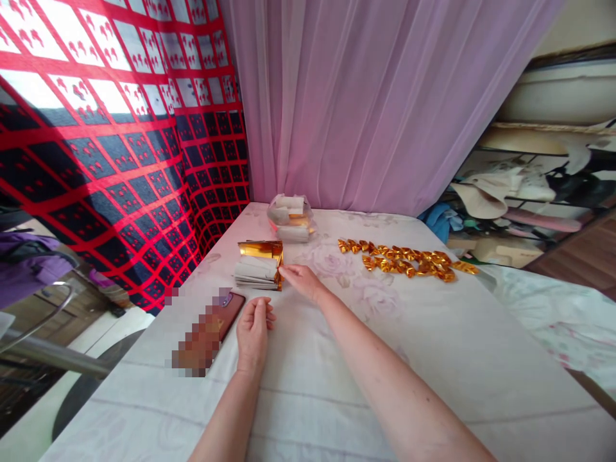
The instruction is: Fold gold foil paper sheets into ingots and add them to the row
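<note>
My right hand (302, 283) reaches to the right edge of a stack of wrapper sheets (255, 273), pale on one face and shiny gold on the other. Its thumb and fingertips pinch a gold foil wrapper (280, 277) at that edge. Behind the stack, more gold foil (257, 249) shows its shiny side. Nearer to me, my left hand (255, 326) rests on the cloth with its fingers curled in and the thumb on top; nothing shows in it. To the right lie two rough rows of twisted gold foil pieces (409, 255).
A phone (233, 311), partly blurred out, lies left of my left hand. At the back of the cloth-covered table (308, 385) stands a clear bag (291, 218) with more wrapper sheets. A lilac curtain (360, 96) hangs behind; shelves (524, 186) stand at the right.
</note>
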Available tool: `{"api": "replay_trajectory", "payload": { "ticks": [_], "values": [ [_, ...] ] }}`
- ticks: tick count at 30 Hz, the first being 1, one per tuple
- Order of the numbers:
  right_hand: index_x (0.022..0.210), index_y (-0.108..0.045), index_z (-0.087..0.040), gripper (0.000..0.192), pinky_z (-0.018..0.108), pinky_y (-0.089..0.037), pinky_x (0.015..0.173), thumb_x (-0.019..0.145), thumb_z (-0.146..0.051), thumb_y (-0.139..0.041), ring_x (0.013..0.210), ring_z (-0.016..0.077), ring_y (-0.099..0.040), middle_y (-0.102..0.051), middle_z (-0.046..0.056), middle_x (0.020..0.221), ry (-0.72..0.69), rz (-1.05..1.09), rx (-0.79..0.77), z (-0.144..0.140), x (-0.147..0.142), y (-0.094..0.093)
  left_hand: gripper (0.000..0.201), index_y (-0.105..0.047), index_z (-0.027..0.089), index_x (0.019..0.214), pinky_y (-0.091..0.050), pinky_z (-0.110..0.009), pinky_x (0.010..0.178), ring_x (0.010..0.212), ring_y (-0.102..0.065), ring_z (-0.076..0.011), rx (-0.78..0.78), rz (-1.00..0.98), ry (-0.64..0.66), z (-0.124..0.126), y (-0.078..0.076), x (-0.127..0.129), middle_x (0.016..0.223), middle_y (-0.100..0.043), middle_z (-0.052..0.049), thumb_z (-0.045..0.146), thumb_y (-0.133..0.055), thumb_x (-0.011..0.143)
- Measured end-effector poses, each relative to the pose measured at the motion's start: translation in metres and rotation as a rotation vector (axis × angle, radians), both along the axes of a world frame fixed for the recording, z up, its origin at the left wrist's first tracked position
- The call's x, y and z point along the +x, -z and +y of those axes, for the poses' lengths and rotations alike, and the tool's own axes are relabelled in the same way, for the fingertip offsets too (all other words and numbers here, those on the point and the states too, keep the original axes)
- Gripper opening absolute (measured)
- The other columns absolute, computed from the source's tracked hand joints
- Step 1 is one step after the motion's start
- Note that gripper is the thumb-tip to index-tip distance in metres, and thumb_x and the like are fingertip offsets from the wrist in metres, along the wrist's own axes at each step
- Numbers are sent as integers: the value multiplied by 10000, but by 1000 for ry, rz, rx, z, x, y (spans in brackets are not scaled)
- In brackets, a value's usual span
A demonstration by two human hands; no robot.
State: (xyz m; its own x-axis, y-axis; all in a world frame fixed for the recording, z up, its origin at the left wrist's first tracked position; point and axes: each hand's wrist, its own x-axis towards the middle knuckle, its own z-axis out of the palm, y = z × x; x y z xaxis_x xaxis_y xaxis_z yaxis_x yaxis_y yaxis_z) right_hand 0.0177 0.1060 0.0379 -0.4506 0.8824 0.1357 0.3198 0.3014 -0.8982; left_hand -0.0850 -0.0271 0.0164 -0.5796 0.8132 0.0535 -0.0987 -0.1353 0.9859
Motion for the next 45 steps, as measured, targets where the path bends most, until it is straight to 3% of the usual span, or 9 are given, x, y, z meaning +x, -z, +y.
{"api": "replay_trajectory", "payload": {
  "ticks": [6, 11, 15, 18, 23, 29, 40, 45],
  "values": [
    [674, -590, -176, 399, 227, -330, 566, 768, -561, -541, 616, 118, -493, -544, -45, 605, 30, 149, -227, 8, -20, -1, 453, -659, 160, 840, -425, -190, 465, 557, -547, -104, -7, -13, 4, 3, 3, 0, 692, -604, -3, 603, -638, 750],
    [738, -618, -171, 319, 218, -317, 511, 720, -490, -617, 591, 120, -525, -590, -20, 614, 39, 198, -400, 12, -28, -6, 449, -663, 162, 848, -426, -189, 466, 560, -548, -103, -11, -19, 5, 5, 6, -1, 705, -607, -4, 600, -643, 750],
    [761, -652, -171, 258, 205, -346, 520, 697, -419, -677, 623, 122, -569, -647, -4, 663, 20, 190, -442, 7, -22, -13, 443, -665, 165, 853, -425, -189, 467, 564, -550, -102, -9, -30, 10, 4, 8, -1, 714, -610, -3, 596, -649, 750],
    [782, -684, -172, 277, 208, -382, 547, 738, -445, -673, 673, 137, -621, -703, 23, 739, 10, 152, -431, 5, -16, -16, 444, -666, 166, 849, -424, -188, 466, 562, -549, -101, -6, -43, 9, 4, 8, -1, 711, -608, -1, 597, -657, 745],
    [866, -726, -174, 404, 236, -451, 617, 923, -458, -445, 769, 163, -678, -743, 60, 896, 106, 49, -322, 25, -16, -20, 451, -661, 160, 844, -421, -184, 459, 554, -546, -97, -1, -72, -16, 5, 7, 0, 703, -600, -1, 599, -665, 738],
    [886, -753, -234, 159, 257, -473, 807, 784, -216, -632, 874, 173, -672, -751, -2, 923, 189, -111, -112, 57, -37, -25, 472, -638, 160, 854, -423, -182, 454, 552, -550, -92, 9, -119, -81, 6, 6, -2, 719, -587, 1, 622, -627, 755],
    [744, -721, -231, 42, 243, -457, 707, 723, -266, -715, 751, 166, -656, -730, -14, 761, 222, -255, -8, 67, -55, -16, 472, -640, 157, 837, -425, -183, 460, 548, -557, -94, -4, -142, -76, 5, 4, -1, 697, -590, 2, 619, -637, 747],
    [833, -714, -248, 122, 241, -430, 653, 711, -252, -711, 719, 160, -637, -725, -24, 770, 227, -222, 6, 68, -55, -11, 460, -639, 159, 844, -426, -186, 464, 554, -564, -98, -5, -138, -70, 5, 5, -1, 701, -596, -1, 611, -629, 760]
  ]
}}
